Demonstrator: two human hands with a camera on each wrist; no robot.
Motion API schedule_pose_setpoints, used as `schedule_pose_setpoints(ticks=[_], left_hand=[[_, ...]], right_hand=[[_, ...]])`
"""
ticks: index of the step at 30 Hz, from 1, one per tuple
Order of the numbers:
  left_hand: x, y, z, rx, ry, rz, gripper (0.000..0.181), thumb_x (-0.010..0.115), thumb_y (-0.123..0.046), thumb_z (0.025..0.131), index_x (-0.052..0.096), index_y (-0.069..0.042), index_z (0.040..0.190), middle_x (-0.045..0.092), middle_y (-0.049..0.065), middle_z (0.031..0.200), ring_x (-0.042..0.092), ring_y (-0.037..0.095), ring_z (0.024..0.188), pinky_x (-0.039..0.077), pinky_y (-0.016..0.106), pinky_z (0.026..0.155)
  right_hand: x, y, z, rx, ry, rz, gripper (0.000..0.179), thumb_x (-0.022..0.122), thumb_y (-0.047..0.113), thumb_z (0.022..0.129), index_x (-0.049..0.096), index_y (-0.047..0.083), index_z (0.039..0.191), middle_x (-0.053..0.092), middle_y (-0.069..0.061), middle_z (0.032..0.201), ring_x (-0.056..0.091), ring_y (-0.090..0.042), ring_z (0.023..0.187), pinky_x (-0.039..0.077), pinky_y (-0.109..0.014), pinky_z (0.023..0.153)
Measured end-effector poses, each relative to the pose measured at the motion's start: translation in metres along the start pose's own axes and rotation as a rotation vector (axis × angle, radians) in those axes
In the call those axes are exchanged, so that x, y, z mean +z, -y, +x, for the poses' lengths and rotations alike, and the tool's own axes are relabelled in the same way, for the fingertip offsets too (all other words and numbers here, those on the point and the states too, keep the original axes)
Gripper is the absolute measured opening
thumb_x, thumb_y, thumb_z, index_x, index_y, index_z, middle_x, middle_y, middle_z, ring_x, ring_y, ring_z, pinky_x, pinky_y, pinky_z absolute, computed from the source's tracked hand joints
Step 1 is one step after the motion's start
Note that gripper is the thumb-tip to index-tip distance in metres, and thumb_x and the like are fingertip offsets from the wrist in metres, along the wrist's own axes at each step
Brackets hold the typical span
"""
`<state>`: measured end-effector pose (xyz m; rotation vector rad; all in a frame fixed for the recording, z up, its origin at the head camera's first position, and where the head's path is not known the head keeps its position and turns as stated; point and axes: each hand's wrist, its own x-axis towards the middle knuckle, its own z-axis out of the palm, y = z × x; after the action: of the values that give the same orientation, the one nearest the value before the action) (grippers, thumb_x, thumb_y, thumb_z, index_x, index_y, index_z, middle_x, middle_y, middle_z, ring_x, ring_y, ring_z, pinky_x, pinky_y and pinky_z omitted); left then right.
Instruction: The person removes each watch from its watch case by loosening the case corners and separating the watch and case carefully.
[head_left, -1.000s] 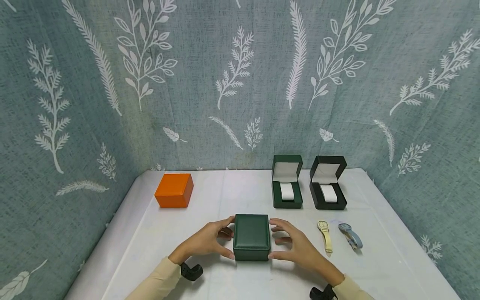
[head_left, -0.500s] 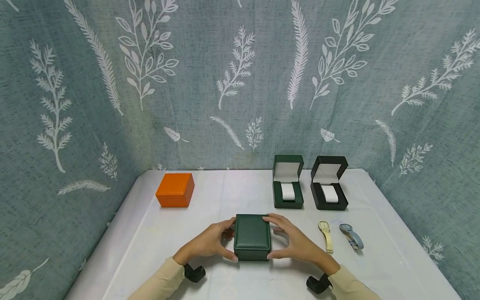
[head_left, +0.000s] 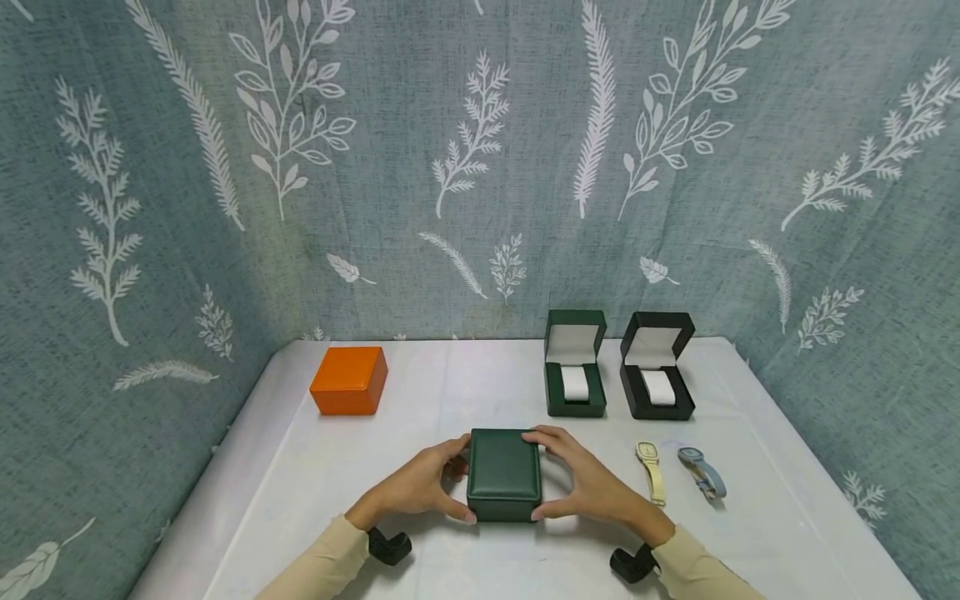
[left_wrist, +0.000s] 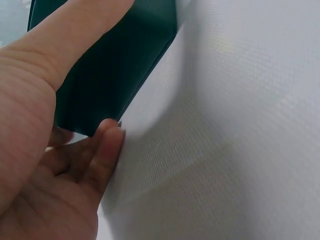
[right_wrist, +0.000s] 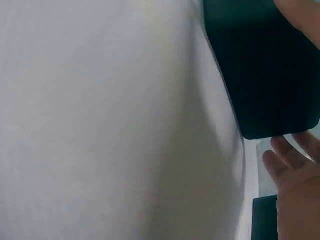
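A closed dark green watch box (head_left: 504, 473) sits on the white table, seen close up in both wrist views. My left hand (head_left: 422, 479) grips its left side, thumb at the front corner and fingers by the back corner. From the right, my right hand (head_left: 581, 482) holds the box, its thumb at the front corner and a fingertip over the lid's back right corner. Right of that hand lie a yellow-gold watch (head_left: 651, 473) and a blue-strapped watch (head_left: 702, 472).
Behind stand an open green watch box (head_left: 575, 392) and an open black watch box (head_left: 658, 393), each with a white cushion. An orange box (head_left: 348, 381) is closed at the back left. Patterned curtain (head_left: 405, 167) surrounds the white-covered table (head_left: 420, 383).
My right hand has closed in on the green box, its fingers moving from beside it onto its back right corner. The left hand has shifted slightly inward. The box stays in place.
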<state>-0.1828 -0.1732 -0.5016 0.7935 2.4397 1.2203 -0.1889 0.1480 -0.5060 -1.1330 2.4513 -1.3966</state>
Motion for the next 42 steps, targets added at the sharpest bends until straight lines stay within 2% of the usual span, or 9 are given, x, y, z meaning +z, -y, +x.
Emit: schedule_pose_setpoints(ticks=[4,8,15,23,29,35,42], left_hand=[[0.000,0.001,0.001,0.016,0.001,-0.007,0.115,0.098,-0.035,0.070,0.032,-0.003,0.159,0.060,-0.002,0.125,0.060,0.014,0.103,0.053,0.029,0.091],[0.000,0.003,0.001,0.029,-0.009,-0.012,0.115,0.098,-0.035,0.069,0.034,-0.001,0.158,0.061,-0.001,0.120,0.060,0.014,0.100,0.054,0.029,0.088],[0.000,0.004,0.002,0.046,-0.017,-0.009,0.113,0.098,-0.036,0.068,0.037,0.000,0.156,0.061,-0.001,0.119,0.062,0.015,0.097,0.054,0.028,0.086],[-0.001,0.003,0.002,0.043,-0.018,-0.032,0.109,0.099,-0.032,0.067,0.041,-0.008,0.155,0.061,-0.003,0.122,0.062,0.016,0.096,0.055,0.028,0.086],[0.000,0.003,0.002,0.049,-0.014,-0.037,0.108,0.099,-0.031,0.069,0.040,-0.007,0.156,0.060,-0.002,0.118,0.061,0.016,0.094,0.055,0.029,0.085],[0.000,0.004,0.002,0.057,-0.019,-0.037,0.105,0.099,-0.032,0.068,0.043,-0.010,0.154,0.061,-0.004,0.115,0.061,0.017,0.093,0.055,0.028,0.084],[0.000,0.006,0.001,0.058,-0.012,-0.032,0.110,0.098,-0.035,0.069,0.037,-0.007,0.157,0.060,-0.004,0.121,0.062,0.018,0.095,0.055,0.028,0.085]], right_hand=[[0.000,0.001,0.001,0.008,-0.012,-0.055,0.097,0.092,0.051,0.072,0.046,0.027,0.154,0.037,0.003,0.157,0.039,-0.025,0.144,0.041,-0.052,0.112],[-0.001,0.001,0.001,0.001,-0.027,-0.114,0.094,0.090,0.056,0.073,0.048,0.030,0.153,0.040,0.004,0.155,0.042,-0.026,0.142,0.042,-0.060,0.109],[-0.001,-0.002,0.003,-0.036,-0.046,-0.143,0.091,0.090,0.056,0.074,0.050,0.029,0.151,0.044,0.004,0.153,0.046,-0.027,0.140,0.044,-0.062,0.105],[0.000,-0.010,0.008,-0.074,-0.050,0.000,0.086,0.093,0.040,0.077,0.051,0.024,0.150,0.048,0.002,0.150,0.048,-0.026,0.139,0.042,-0.047,0.112],[-0.001,-0.012,0.011,-0.086,-0.066,0.085,0.083,0.093,0.030,0.078,0.052,0.016,0.149,0.051,-0.003,0.148,0.050,-0.025,0.137,0.040,-0.036,0.114],[-0.001,-0.013,0.013,-0.060,-0.070,0.130,0.080,0.091,0.025,0.080,0.053,0.012,0.149,0.052,-0.004,0.148,0.051,-0.022,0.137,0.041,-0.033,0.113],[-0.001,-0.010,0.014,-0.015,-0.080,0.162,0.072,0.087,0.023,0.084,0.054,0.015,0.148,0.052,-0.005,0.148,0.054,-0.022,0.131,0.043,-0.042,0.111]])
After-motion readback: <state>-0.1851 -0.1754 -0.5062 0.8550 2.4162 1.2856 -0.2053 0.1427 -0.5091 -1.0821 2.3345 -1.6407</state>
